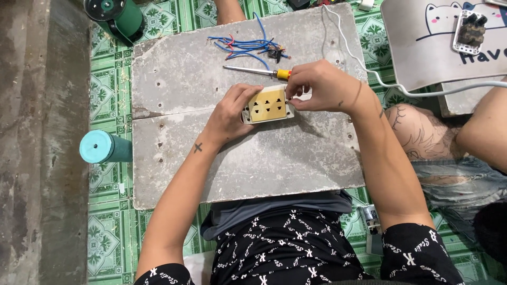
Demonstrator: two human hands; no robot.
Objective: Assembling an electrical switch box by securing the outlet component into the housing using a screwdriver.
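Observation:
A yellow-faced wall socket plate [268, 104] with several outlets and a white frame rests on a grey board [174, 79]. My left hand [231, 112] grips its left end. My right hand [317, 87] pinches its right edge with thumb and fingertips. Just beyond the socket lies a screwdriver [256, 70] with a yellow and orange handle, its handle end close to my right fingers.
A bundle of blue and red wires [248, 46] lies at the board's far edge. A teal cylinder [104, 146] stands left of the board and a green power tool [116, 16] at top left. A white cable [369, 74] runs right, near another person's knee [422, 132].

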